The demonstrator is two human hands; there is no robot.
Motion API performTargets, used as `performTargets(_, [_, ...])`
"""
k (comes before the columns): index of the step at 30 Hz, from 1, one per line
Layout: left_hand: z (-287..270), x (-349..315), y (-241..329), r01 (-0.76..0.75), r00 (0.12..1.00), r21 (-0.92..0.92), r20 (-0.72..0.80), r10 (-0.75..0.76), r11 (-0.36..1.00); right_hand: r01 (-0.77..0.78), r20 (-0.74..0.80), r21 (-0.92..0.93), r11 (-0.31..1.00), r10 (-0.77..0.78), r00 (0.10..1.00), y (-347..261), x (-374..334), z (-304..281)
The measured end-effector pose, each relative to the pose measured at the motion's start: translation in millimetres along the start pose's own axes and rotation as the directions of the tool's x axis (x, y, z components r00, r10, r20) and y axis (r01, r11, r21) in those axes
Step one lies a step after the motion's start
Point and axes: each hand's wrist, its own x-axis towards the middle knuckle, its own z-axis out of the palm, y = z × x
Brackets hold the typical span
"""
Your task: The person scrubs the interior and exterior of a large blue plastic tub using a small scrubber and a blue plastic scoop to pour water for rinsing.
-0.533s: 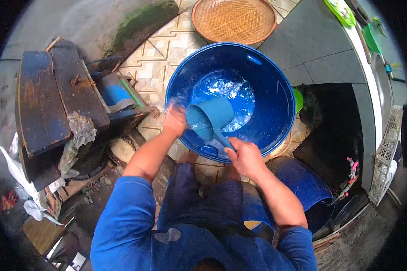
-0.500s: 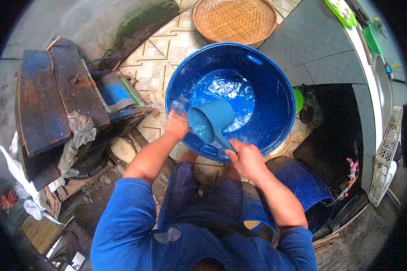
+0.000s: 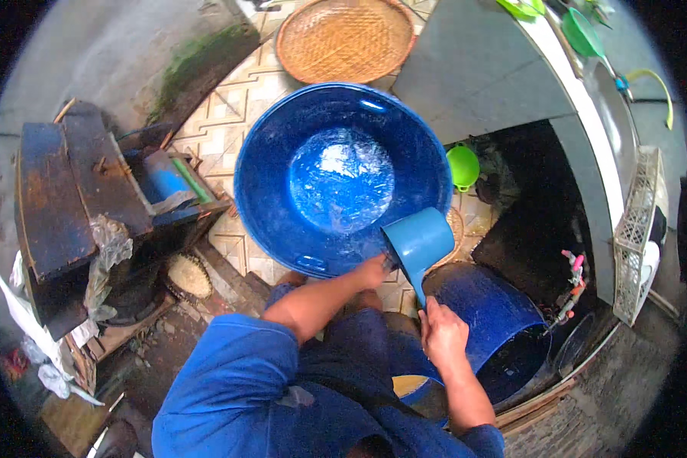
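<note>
My right hand point(image 3: 443, 333) grips the handle of a blue plastic water dipper point(image 3: 421, 237). The dipper is tilted over the near right rim of a large round blue tub point(image 3: 261, 206), its mouth turned left. Just beside that mouth is my left hand point(image 3: 375, 270), with its fingers partly hidden by the dipper and blurred, so I cannot tell whether they touch it. Inside the tub, the wet bottom shines with reflected light.
Beyond the tub sits a round woven tray point(image 3: 347, 42). A green strainer bowl point(image 3: 462, 167) stands at its right. Blue drums point(image 3: 481, 309) lie near my right arm, one with dark contents. At left is an old wooden box point(image 3: 76, 183) with plastic scraps.
The dipper has moved from over the tub's middle to its near right rim. My left hand has swung right, from the tub's left rim to the dipper's mouth. The view has shifted.
</note>
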Motion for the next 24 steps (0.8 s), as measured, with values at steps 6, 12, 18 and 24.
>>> performTargets(6, [5, 102, 86, 0.135, 0.945, -0.982, 0.168, 0.281, 0.134, -0.054, -0.302, -0.073, 0.996, 0.03, 0.953, 23, -34, -15])
performTargets(12, [-69, 60, 225, -0.284, 0.942, -0.372, -0.283, 0.183, 0.884, -0.293, -0.531, 0.131, 0.947, 0.317, 0.786, 60, -86, -42])
performTargets(18, [-140, 36, 135, -0.404, 0.8, -0.019, -0.491, 0.343, 0.915, -0.532, -0.493, 0.574, 0.622, 0.782, 0.382, 104, -178, -15])
performTargets(24, [-174, -51, 57, -0.107, 0.798, -0.021, -0.599, 0.073, 0.994, -0.773, -0.371, 0.545, 0.323, 0.92, 0.123, 176, -280, 69])
